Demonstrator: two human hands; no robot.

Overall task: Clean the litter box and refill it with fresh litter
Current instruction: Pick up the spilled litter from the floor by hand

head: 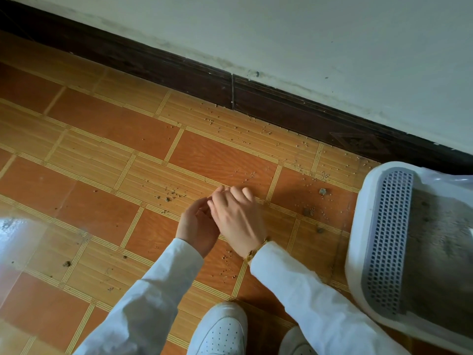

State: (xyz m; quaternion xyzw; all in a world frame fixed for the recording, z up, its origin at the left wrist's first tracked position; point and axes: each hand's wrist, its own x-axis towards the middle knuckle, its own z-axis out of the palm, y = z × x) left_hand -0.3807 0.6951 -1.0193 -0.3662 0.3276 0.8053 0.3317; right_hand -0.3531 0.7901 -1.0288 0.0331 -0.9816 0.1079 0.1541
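Note:
The white litter box (358,254) stands on the floor at the right edge, with a grey perforated step (390,242) along its rim and dirty grey litter (440,247) inside. My left hand (198,226) and my right hand (238,213) hover together over the orange tiled floor, left of the box. The right hand lies partly over the left, fingers curled and touching. I see nothing held in either hand. Loose litter grains (171,193) and small clumps (323,191) lie scattered on the tiles around them.
A dark skirting board (281,106) and pale wall run diagonally behind. A shiny transparent plastic sheet or bag (15,234) lies at the left edge. My two white shoes (222,329) stand at the bottom. More clumps (67,264) dot the floor.

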